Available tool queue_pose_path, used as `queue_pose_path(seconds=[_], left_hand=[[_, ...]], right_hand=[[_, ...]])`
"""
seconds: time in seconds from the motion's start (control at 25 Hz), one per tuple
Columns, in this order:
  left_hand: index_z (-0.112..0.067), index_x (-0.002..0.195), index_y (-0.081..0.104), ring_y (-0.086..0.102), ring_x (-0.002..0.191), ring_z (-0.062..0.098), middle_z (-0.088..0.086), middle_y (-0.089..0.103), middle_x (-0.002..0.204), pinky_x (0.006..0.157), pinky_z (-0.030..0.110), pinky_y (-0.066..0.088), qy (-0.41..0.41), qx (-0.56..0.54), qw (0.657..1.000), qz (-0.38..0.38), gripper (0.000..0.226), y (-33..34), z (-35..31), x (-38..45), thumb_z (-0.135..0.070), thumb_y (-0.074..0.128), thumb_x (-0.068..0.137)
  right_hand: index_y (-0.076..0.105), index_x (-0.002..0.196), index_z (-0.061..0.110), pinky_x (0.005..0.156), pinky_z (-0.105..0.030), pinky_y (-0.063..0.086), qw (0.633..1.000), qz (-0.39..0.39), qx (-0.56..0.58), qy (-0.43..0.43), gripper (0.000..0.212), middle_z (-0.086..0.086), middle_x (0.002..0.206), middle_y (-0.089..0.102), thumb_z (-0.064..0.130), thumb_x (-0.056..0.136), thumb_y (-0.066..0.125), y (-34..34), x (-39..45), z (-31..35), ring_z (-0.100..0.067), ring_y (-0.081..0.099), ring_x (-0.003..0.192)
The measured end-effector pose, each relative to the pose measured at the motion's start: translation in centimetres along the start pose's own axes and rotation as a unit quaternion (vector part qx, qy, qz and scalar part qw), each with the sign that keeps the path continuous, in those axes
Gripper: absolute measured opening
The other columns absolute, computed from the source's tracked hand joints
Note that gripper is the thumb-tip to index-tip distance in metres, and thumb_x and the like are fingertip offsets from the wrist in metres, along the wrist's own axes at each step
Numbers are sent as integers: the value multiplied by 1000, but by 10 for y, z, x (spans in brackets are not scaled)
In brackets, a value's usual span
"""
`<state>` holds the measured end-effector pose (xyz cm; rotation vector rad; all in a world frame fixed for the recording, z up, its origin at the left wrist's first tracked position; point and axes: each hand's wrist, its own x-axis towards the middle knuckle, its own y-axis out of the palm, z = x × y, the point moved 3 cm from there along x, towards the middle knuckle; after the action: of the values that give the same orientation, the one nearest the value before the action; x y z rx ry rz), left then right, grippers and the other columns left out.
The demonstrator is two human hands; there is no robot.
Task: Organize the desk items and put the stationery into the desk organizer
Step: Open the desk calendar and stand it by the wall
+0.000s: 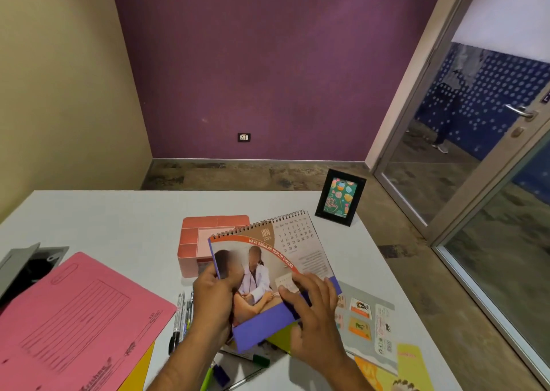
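Calendar [269,264] held above the worktop [119,218].
Its edges are gripped by the left hand [214,298] and right hand [312,316]; the organizer [205,236] lies behind.

The calendar [269,268] held in both hands reads "JUN 2026" and "HAVE REGULAR HEALTH CHECKS"; other print is illegible.

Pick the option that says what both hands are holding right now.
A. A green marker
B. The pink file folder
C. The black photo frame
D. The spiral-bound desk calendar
D: the left hand grips the left edge of the desk calendar and the right hand holds its purple base, while the pink folder, photo frame and green marker lie untouched on the desk.
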<state>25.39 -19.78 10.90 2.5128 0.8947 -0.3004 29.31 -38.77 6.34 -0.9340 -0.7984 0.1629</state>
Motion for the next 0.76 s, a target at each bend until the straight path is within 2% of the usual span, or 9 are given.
queue_pose_path(seconds=[0.08, 0.12, 0.2, 0.28, 0.36, 0.44, 0.52, 0.68, 0.76], left_hand=[[-9, 96, 69, 72, 84, 34, 16, 75, 95, 71, 41, 60, 6, -1, 1000, -5, 21, -13, -3, 6, 8, 59, 88], [-9, 95, 69, 72, 86, 35, 17, 75, 96, 72, 42, 59, 11, 5, 1000, -6, 21, -20, -3, 10, 8, 59, 88], [-10, 96, 69, 72, 85, 33, 14, 75, 95, 63, 36, 60, 20, 21, 1000, -6, 22, -30, -7, 15, 8, 58, 89], [-12, 97, 70, 71, 88, 32, 10, 75, 93, 65, 35, 57, 33, 40, 999, 0, 23, -39, -9, 19, 7, 59, 89], [-14, 98, 70, 72, 89, 29, 7, 77, 93, 72, 37, 55, 40, 55, 998, 9, 25, -44, -9, 20, 6, 59, 90], [-14, 101, 69, 74, 85, 25, 5, 77, 93, 72, 39, 56, 37, 52, 998, 12, 25, -49, -7, 20, 6, 57, 92], [-15, 101, 69, 73, 87, 30, 9, 76, 97, 75, 47, 58, 31, 42, 999, 11, 26, -54, -7, 20, 6, 56, 92], [-16, 97, 68, 70, 83, 33, 10, 75, 95, 55, 35, 55, 28, 24, 999, 3, 29, -61, -8, 20, 9, 54, 91], [-16, 97, 68, 70, 86, 36, 14, 74, 99, 60, 38, 56, 31, 21, 999, 9, 30, -64, -7, 21, 10, 54, 91]], right_hand=[[53, 123, 37, 112, -54, 27, 996, 36, 69, 34, 75, 3, 139, 44, 8, 55, 63, -2, -2, -8, -21, 36, 135], [54, 124, 37, 110, -48, 37, 989, 13, 120, 87, 66, 3, 138, 43, 11, 64, 64, -6, 1, -11, -21, 38, 133], [55, 125, 31, 89, -25, 56, 946, -73, 210, 237, 40, 3, 134, 45, 24, 87, 65, -16, 13, -14, -17, 48, 123], [60, 121, 22, 63, -7, 53, 898, -97, 255, 345, 34, 0, 125, 52, 26, 89, 69, -16, 27, -17, -14, 59, 105], [66, 112, 17, 54, -8, 51, 870, -98, 296, 383, 25, -4, 114, 61, 19, 88, 71, -12, 34, -20, -11, 65, 92], [68, 105, 17, 55, -18, 57, 851, -106, 326, 398, 20, -5, 104, 67, 18, 86, 74, -9, 36, -21, -16, 70, 87], [67, 100, 17, 58, -29, 61, 840, -109, 335, 413, 21, -5, 97, 71, 20, 82, 77, -5, 33, -21, -20, 72, 83], [65, 92, 15, 58, -30, 61, 837, -109, 323, 428, 21, -3, 88, 72, 19, 79, 81, -3, 32, -16, -19, 72, 76], [65, 89, 13, 60, -33, 62, 833, -103, 331, 430, 21, -5, 86, 73, 17, 78, 82, -1, 33, -16, -19, 73, 74]])
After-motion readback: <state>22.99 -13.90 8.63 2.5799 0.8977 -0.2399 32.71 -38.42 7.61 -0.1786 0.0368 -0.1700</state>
